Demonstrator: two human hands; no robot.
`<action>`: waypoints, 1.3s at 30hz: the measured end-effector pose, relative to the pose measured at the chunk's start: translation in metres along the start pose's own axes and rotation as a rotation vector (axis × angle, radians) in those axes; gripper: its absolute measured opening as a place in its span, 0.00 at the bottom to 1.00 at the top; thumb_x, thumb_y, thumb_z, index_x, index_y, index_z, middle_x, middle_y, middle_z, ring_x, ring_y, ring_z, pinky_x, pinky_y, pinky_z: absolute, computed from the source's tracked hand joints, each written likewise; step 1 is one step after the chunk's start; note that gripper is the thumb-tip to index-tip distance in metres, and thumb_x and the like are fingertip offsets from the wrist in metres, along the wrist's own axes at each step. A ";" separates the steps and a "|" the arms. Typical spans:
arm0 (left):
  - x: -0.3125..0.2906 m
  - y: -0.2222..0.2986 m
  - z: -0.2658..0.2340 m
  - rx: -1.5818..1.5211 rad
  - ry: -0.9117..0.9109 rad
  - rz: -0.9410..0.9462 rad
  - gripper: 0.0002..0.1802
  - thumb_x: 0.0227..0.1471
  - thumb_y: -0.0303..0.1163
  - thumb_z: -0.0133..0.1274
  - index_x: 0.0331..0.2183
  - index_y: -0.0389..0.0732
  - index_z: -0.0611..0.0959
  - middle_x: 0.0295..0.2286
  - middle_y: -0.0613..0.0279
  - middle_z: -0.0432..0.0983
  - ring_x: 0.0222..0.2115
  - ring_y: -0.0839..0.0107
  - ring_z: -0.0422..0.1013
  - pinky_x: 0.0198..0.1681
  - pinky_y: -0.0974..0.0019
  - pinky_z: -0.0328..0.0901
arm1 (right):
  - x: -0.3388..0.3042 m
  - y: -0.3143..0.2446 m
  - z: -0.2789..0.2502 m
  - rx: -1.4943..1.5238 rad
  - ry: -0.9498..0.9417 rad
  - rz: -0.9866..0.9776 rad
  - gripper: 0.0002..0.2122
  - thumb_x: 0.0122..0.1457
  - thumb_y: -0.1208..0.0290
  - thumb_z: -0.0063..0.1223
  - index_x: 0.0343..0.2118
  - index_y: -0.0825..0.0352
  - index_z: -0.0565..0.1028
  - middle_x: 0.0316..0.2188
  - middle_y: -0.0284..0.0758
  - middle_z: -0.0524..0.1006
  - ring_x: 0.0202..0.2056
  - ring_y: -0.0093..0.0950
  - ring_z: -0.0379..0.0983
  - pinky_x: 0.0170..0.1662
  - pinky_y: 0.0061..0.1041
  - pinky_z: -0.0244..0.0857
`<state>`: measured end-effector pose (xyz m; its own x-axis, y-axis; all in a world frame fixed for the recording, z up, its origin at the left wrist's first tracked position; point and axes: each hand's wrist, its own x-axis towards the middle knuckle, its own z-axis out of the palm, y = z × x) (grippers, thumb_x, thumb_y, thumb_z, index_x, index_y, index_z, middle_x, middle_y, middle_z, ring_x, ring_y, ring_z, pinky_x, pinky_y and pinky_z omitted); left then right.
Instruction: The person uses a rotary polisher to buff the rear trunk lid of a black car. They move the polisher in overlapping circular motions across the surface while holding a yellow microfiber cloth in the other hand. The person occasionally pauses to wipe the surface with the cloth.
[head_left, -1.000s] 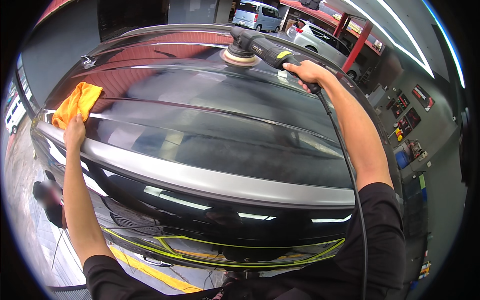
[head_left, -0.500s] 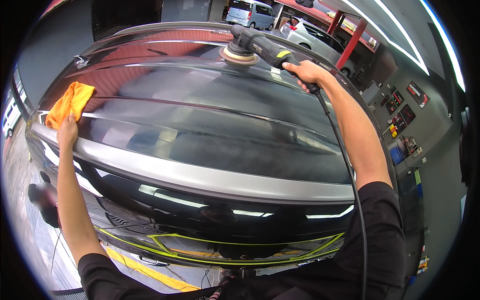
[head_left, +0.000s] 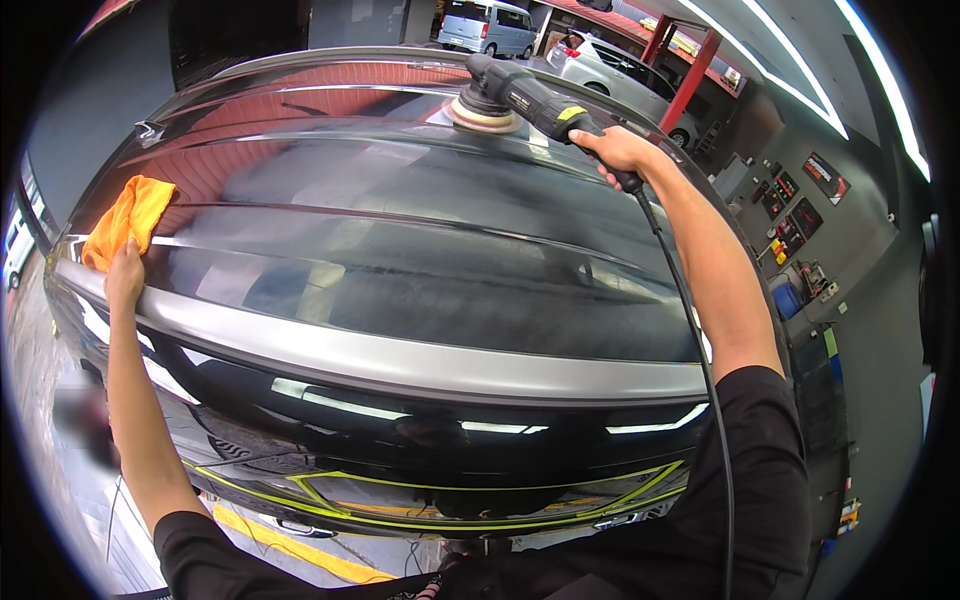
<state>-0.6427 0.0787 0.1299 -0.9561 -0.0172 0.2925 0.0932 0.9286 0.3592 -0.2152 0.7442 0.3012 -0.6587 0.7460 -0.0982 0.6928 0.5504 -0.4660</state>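
Observation:
A black car roof [head_left: 430, 300] with long ridges spreads out before me, hazy in patches and glossy elsewhere. My right hand [head_left: 615, 155] is closed round the rear handle of a black polisher [head_left: 535, 100]. Its pale round pad [head_left: 487, 115] rests on the far part of the roof. From the handle a black cord [head_left: 690, 310] runs back along my right arm. At the left end, my left hand [head_left: 125, 275] grips a bunched orange cloth [head_left: 133, 215] lying by the silver roof rail [head_left: 400, 360].
Yellow-green masking tape [head_left: 400, 510] outlines the car's near side. Shelves and tools [head_left: 800, 285] line the grey wall at right. A silver car [head_left: 620, 75] and a light blue van [head_left: 487, 27] stand beyond the roof, near a red post [head_left: 690, 80]. A blurred figure [head_left: 88, 420] is low at left.
My view has shifted slightly. The polisher's pad sits a little nearer on the roof. My left hand still holds the cloth at the left end.

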 end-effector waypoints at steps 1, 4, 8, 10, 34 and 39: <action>0.000 0.001 0.000 -0.003 -0.009 -0.006 0.35 0.66 0.56 0.28 0.58 0.44 0.75 0.55 0.48 0.73 0.59 0.48 0.66 0.64 0.50 0.54 | -0.001 0.003 -0.002 -0.002 0.001 0.002 0.31 0.61 0.38 0.52 0.23 0.69 0.71 0.16 0.32 0.70 0.15 0.25 0.70 0.16 0.28 0.67; 0.004 -0.002 0.001 0.000 -0.016 -0.011 0.35 0.65 0.56 0.28 0.59 0.45 0.75 0.56 0.48 0.72 0.59 0.48 0.66 0.64 0.51 0.54 | -0.006 0.006 -0.003 -0.002 0.001 0.008 0.31 0.61 0.38 0.52 0.23 0.69 0.71 0.16 0.32 0.70 0.15 0.25 0.70 0.16 0.28 0.67; 0.010 -0.013 0.002 -0.004 0.004 0.015 0.35 0.65 0.57 0.29 0.59 0.46 0.74 0.55 0.48 0.72 0.59 0.47 0.66 0.63 0.50 0.55 | -0.006 0.014 -0.006 -0.001 0.004 0.021 0.31 0.60 0.38 0.52 0.24 0.69 0.71 0.16 0.32 0.70 0.15 0.25 0.70 0.16 0.28 0.67; 0.011 -0.013 0.003 -0.012 0.003 0.011 0.35 0.65 0.57 0.29 0.59 0.47 0.74 0.55 0.48 0.73 0.58 0.47 0.66 0.63 0.50 0.56 | -0.006 0.019 -0.008 0.001 0.008 0.026 0.31 0.60 0.38 0.53 0.24 0.69 0.71 0.16 0.32 0.70 0.15 0.25 0.69 0.16 0.28 0.67; 0.041 -0.039 0.021 -0.048 -0.035 0.045 0.37 0.64 0.59 0.30 0.58 0.41 0.75 0.55 0.44 0.71 0.58 0.44 0.65 0.62 0.50 0.56 | -0.028 0.064 -0.031 0.033 0.051 0.100 0.28 0.61 0.40 0.53 0.27 0.68 0.70 0.18 0.31 0.69 0.16 0.24 0.69 0.15 0.27 0.65; 0.054 -0.055 0.025 -0.068 -0.030 0.066 0.37 0.64 0.58 0.30 0.58 0.41 0.75 0.55 0.43 0.71 0.58 0.44 0.65 0.62 0.50 0.56 | -0.031 0.066 -0.030 0.030 0.052 0.110 0.29 0.60 0.39 0.53 0.26 0.68 0.70 0.17 0.31 0.69 0.16 0.24 0.69 0.15 0.27 0.65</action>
<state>-0.7063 0.0361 0.1034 -0.9552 0.0550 0.2907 0.1735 0.9000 0.3998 -0.1402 0.7687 0.2993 -0.5627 0.8199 -0.1052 0.7503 0.4532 -0.4813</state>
